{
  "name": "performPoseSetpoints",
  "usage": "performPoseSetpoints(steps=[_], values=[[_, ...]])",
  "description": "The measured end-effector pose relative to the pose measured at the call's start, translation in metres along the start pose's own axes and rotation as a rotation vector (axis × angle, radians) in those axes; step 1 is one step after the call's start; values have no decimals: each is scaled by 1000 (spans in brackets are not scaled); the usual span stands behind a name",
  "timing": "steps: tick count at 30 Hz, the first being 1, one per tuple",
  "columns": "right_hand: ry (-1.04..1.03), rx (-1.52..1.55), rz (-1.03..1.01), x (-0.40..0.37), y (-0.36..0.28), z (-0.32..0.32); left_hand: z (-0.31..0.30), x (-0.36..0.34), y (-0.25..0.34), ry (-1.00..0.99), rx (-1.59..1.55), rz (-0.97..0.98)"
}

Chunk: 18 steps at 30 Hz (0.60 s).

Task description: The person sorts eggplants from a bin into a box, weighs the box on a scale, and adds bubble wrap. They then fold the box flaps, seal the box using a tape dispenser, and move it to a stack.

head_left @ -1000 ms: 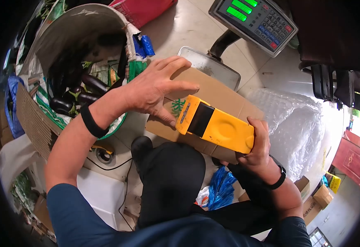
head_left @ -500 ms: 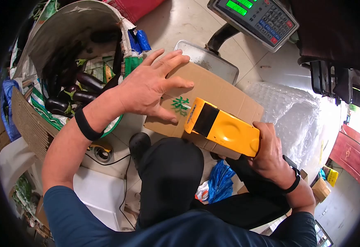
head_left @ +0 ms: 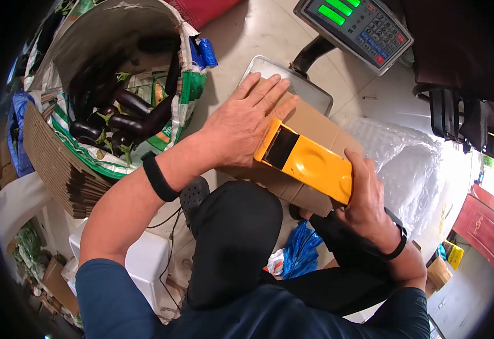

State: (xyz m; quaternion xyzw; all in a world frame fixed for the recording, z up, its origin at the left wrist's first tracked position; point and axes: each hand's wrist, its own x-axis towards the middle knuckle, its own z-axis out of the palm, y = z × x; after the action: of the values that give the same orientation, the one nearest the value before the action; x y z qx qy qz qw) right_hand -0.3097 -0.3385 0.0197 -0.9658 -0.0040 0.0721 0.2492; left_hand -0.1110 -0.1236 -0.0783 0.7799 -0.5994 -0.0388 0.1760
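Observation:
My left hand (head_left: 250, 121) lies flat on a brown cardboard box (head_left: 306, 121), its fingers stretched toward the far edge. The hand covers the left part of the box. Across the box's near side sits a yellow box-shaped hand tool (head_left: 312, 164) with a dark opening and a round dent; its exact kind is not clear. My right hand (head_left: 365, 192) is closed around the tool's right end. The tool's left end is close to my left palm.
A big sack of eggplants (head_left: 137, 121) stands at the left, beside stacked cardboard (head_left: 60, 164). Behind the box are a scale platform (head_left: 309, 93) and its lit display (head_left: 354, 28). Clear plastic wrap (head_left: 399, 169) lies at the right, a blue bag (head_left: 302, 248) below.
My left hand has moved right and flattened on the box, covering the green writing. The tool, still in my right hand, has shifted slightly up in view.

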Motion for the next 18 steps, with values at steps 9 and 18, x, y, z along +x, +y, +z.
performPoseSetpoints(steps=[9, 18], values=[[-41, 23, 31, -11, -2, -9, 0, 1, 9, 9, -64, -69], [-20, -167, 134, -97, 32, -63, -9, -1, 15, -3, -120, -31]])
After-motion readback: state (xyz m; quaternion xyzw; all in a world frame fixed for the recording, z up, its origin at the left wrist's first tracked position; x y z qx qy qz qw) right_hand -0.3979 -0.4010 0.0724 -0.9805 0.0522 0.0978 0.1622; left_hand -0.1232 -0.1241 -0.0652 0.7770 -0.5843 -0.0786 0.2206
